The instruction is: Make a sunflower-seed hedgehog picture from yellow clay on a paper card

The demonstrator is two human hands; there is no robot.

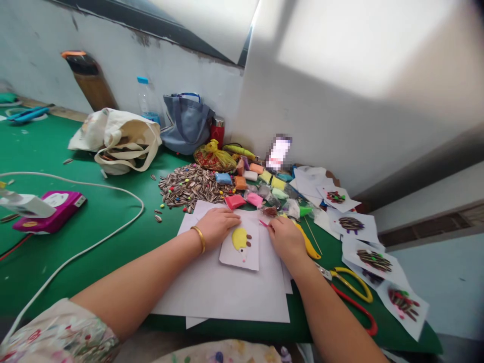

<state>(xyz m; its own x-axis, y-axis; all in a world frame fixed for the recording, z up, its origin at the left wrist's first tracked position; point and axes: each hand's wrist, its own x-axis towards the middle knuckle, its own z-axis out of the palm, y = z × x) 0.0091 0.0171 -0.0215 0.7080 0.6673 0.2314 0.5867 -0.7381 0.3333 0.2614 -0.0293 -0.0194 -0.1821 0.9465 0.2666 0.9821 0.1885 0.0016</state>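
A small white card [229, 258] lies on larger white sheets [212, 297]. On it is a hedgehog figure of soft clay [239, 238], with a yellow body, a white snout, a dark eye, a pink nose and two brown feet. My left hand [218, 225], a gold bangle at its wrist, lies flat with fingers stretched over the card's upper left edge. My right hand [288, 241] is closed at the right of the card, pinching a thin pink stick-like tool [263, 223] whose tip points toward the card. Part of the tool is hidden by the fingers.
Beyond the sheets are a heap of striped sunflower seeds [191, 186] and several clay packets [235, 201]. Scissors [351, 285] and several finished hedgehog cards [374, 259] lie at right. A white cable [109, 189] crosses the left. Bags [189, 121] and a phone [279, 153] stand behind.
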